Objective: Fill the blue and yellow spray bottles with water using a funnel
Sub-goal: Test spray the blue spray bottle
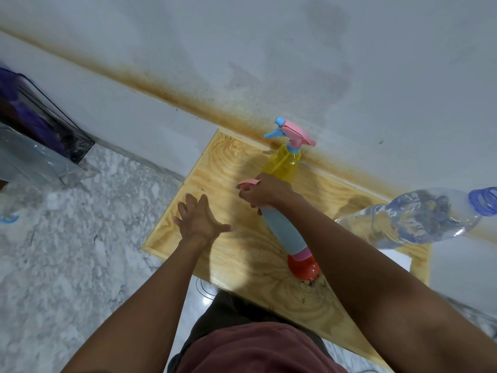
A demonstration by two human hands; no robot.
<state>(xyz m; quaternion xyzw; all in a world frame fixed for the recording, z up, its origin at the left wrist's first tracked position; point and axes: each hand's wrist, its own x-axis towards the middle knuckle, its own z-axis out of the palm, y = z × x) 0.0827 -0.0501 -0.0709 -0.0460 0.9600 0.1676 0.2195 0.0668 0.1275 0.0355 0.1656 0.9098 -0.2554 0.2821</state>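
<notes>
My right hand [265, 191] grips the pink spray head on top of the blue spray bottle [279, 228], which stands on the wooden table [236, 162]. At the bottle's foot, nearer to me, lies a red funnel [302, 266]. The yellow spray bottle [283, 162], with its pink and blue spray head, stands at the table's far edge against the wall, just beyond my right hand. My left hand [200, 220] hovers over the table left of the blue bottle, fingers spread, holding nothing. A large clear water bottle [414, 218] with a blue cap stands at the right.
The white wall [295, 63] runs along the table's far edge, stained brown at its base. The marble floor [67, 251] lies to the left. A clear plastic bag [40, 135] with dark and purple contents sits at the far left.
</notes>
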